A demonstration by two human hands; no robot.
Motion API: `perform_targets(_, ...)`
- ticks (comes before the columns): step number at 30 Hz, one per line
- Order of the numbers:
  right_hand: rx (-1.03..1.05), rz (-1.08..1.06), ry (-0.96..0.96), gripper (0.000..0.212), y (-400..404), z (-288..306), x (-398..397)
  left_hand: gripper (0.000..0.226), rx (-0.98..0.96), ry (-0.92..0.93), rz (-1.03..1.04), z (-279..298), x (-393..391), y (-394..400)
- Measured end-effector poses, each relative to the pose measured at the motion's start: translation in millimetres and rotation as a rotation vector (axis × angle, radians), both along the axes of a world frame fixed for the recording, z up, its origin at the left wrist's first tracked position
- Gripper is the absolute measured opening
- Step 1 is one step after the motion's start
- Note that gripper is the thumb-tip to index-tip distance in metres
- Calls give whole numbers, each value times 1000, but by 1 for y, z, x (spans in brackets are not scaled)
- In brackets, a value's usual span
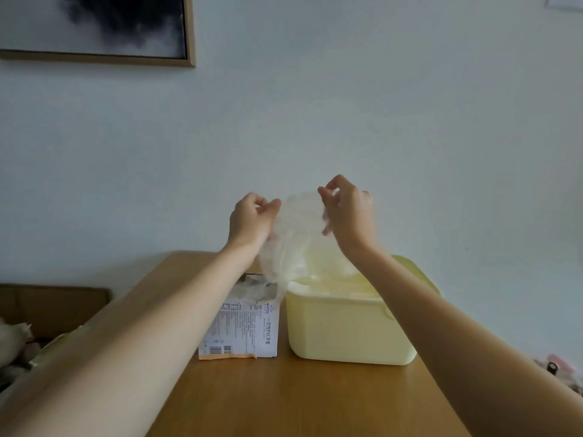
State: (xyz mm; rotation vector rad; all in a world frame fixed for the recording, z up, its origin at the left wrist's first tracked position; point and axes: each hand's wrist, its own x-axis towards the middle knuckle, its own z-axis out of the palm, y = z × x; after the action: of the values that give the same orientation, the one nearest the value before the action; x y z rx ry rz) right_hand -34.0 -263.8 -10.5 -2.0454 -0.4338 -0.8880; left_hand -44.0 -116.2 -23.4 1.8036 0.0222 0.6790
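Both my hands are raised above the table and hold a thin clear plastic glove (298, 234) between them. My left hand (252, 220) pinches its left edge with curled fingers. My right hand (347, 212) pinches its upper right edge between thumb and fingertips. The glove hangs down, blurred, over a pale yellow plastic tub (350, 329). Left of the tub stands a white box of disposable PVC gloves (243, 329), its top torn open.
The tub and box stand on a wooden table (284, 395) against a pale wall. A framed dark picture (94, 26) hangs at the upper left. A brown cardboard box (53, 307) and clutter lie to the left, small items (558, 369) at the right.
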Motion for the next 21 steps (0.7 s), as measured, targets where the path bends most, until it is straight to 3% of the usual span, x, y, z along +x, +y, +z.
perform_targets(2,-36,-75,2,21,-10,-4,9,20,270,-133,85,-2,3,0)
perform_targets(5,-117,-189,50,23,-34,-16,20,21,542,-171,206,-8,10,11)
perform_targets(10,-163,-343,218,24,-76,-46,35,19,667,63,358,-17,24,22)
perform_targets(12,-198,-375,294,25,-85,-53,38,19,650,50,365,-14,27,12)
perform_targets(14,-311,-414,379,25,-91,-58,38,17,650,-67,235,-8,28,-11)
perform_targets(16,-433,-447,477,24,-91,-61,38,22,746,-59,-82,-7,25,-39)
perform_targets(19,-625,-492,556,16,-90,-60,36,58,1076,400,-493,-20,26,-69)
perform_targets(21,-764,-517,553,21,-91,-57,31,71,1259,676,-507,-34,33,-73)
